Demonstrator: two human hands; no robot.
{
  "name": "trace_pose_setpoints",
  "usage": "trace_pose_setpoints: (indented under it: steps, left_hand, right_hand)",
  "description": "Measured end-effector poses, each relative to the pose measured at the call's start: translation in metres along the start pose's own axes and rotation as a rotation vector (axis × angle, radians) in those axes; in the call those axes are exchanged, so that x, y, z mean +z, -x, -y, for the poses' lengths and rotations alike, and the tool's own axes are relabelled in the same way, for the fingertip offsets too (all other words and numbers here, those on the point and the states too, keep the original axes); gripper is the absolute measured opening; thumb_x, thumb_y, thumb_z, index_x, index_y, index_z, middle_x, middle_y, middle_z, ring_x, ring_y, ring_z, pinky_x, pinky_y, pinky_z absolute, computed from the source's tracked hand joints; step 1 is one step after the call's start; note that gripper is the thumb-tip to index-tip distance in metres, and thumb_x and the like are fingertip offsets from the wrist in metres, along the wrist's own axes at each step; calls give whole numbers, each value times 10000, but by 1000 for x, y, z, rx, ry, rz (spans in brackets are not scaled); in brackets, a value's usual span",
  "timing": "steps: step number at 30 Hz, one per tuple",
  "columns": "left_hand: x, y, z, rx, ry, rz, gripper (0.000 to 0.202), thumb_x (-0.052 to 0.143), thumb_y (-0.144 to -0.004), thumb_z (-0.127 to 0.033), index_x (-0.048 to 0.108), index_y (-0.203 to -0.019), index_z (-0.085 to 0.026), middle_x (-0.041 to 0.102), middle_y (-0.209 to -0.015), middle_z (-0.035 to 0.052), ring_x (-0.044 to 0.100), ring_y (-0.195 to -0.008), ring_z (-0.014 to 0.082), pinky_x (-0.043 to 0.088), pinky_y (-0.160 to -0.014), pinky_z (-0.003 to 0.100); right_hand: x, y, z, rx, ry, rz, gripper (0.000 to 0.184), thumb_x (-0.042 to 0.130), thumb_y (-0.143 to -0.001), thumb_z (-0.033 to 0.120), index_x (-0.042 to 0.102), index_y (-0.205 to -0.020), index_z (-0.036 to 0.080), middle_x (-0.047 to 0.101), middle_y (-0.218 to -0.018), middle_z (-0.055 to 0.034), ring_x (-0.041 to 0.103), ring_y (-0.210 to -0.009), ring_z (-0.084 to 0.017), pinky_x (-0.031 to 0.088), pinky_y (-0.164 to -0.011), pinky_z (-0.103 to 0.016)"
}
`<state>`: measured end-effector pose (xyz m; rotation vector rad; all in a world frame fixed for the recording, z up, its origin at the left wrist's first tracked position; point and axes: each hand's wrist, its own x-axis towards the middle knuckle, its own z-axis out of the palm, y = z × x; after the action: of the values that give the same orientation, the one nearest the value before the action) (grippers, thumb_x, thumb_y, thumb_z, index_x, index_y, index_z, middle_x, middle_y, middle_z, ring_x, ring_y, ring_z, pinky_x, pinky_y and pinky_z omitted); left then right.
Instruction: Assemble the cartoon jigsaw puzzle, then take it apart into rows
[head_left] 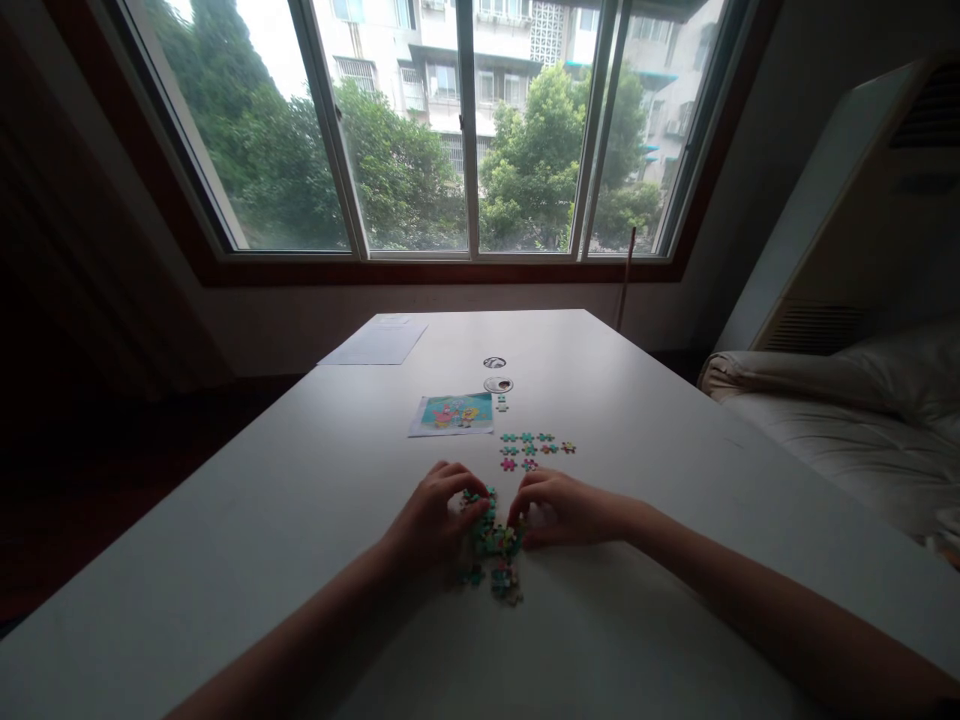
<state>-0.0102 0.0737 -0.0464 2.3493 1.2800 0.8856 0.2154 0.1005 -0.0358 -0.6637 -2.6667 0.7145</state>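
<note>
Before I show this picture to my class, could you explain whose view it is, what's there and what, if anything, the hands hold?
There's no robot: a camera worn on a person's head looks forward and down at the bare left hand and right hand. Both are at a cluster of jigsaw pieces on a white table; whether either grips one is too small to tell. Farther off lie separate pieces, a colourful picture, two round things and a paper sheet. Behind is a window.

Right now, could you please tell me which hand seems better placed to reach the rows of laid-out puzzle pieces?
Probably the right hand: it is just on the near side of the laid-out puzzle pieces, while the left hand is farther left, at the piled pieces.
</note>
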Motion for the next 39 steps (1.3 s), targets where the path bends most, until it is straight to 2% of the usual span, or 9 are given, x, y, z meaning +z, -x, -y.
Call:
trace_pose_setpoints:
  steps: [4, 7, 11, 16, 20, 25, 30, 35, 39]
  left_hand:
    - [3, 3, -4, 102, -61, 125, 293, 641, -694, -364, 616, -950, -223, 550, -989, 62, 468, -926, 221, 387, -822, 343]
    - [2, 5, -6, 128, -90, 169, 378, 671, -663, -387, 587, -1002, -243, 526, -1037, 61, 456, -952, 236, 381, -837, 368]
    - [0, 6, -9, 157, -51, 213, 326, 667, -676, -335, 587, -977, -238, 513, -1032, 64, 467, -937, 225, 404, -811, 342]
    - [-1, 8, -11, 137, -10, 257, 292, 640, -705, -316, 582, -977, -227, 493, -1007, 55, 521, -857, 187, 433, -768, 293]
    - [-3, 10, -13, 116, -28, 291, 261, 618, -724, -334, 579, -957, -221, 497, -986, 45, 544, -759, 156, 445, -709, 266]
    - [-3, 8, -12, 100, -57, 177, 145, 548, -788, -309, 616, -865, -206, 519, -917, 51, 530, -806, 170, 432, -723, 277]
    - [0, 7, -8, 67, 23, 40, 119, 533, -800, -240, 634, -783, -179, 545, -806, 42, 527, -759, 155, 425, -697, 269]
    - [2, 6, -14, 36, 122, 6, 124, 537, -790, -213, 637, -740, -158, 562, -740, 29, 514, -667, 125, 405, -605, 223]
    - [-1, 4, -18, -61, 166, -21, 144, 542, -779, -221, 630, -691, -150, 555, -688, 12, 476, -595, 105, 371, -542, 201]
  right_hand:
    - [0, -1, 1, 69, 11, 36, 273, 684, -651, 292, 612, -887, 173, 560, -879, -45, 496, -841, -163, 402, -772, -287]
    - [1, -1, 2, 83, 11, 25, 251, 681, -641, 276, 593, -848, 164, 553, -865, -42, 488, -835, -161, 398, -763, -285]
    - [5, -3, 4, 62, -29, 16, 180, 634, -672, 229, 579, -832, 169, 569, -796, -12, 499, -750, -128, 396, -704, -244]
    - [12, -5, 6, 86, -36, -23, 239, 573, -644, 112, 589, -876, 166, 570, -718, 5, 496, -646, -101, 384, -594, -199]
    - [13, -6, 5, 115, -85, -94, 237, 565, -631, 81, 606, -850, 161, 562, -667, 18, 487, -594, -81, 379, -551, -179]
    - [19, -10, -1, 195, -299, -263, 106, 623, -672, 198, 618, -764, 145, 587, -617, 13, 509, -564, -86, 407, -537, -197]
    - [30, -16, -3, 197, -698, -304, 198, 627, -705, 290, 626, -834, 139, 642, -707, -27, 595, -658, -122, 479, -623, -247]
    - [31, -19, 5, 218, -668, -356, 217, 635, -705, 320, 615, -827, 142, 609, -627, -7, 571, -557, -100, 460, -513, -208]
    - [25, -17, 9, 196, -481, -453, 219, 614, -729, 318, 596, -884, 163, 623, -722, -22, 556, -578, -94, 449, -523, -206]
